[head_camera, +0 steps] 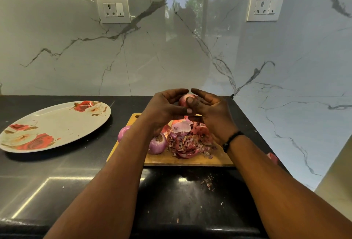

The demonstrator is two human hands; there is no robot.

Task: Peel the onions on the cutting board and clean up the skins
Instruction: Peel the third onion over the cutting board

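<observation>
Above the far edge of the cutting board [171, 159], the left hand [163, 108] and right hand [213, 112] cup one onion [185, 99], fingers curled round it, thumbs on its skin. It looks small, firm and slick once bared; the papery skins [190, 143] tear easily, so picking at a loose edge near the tip suits. No writing is legible.
</observation>
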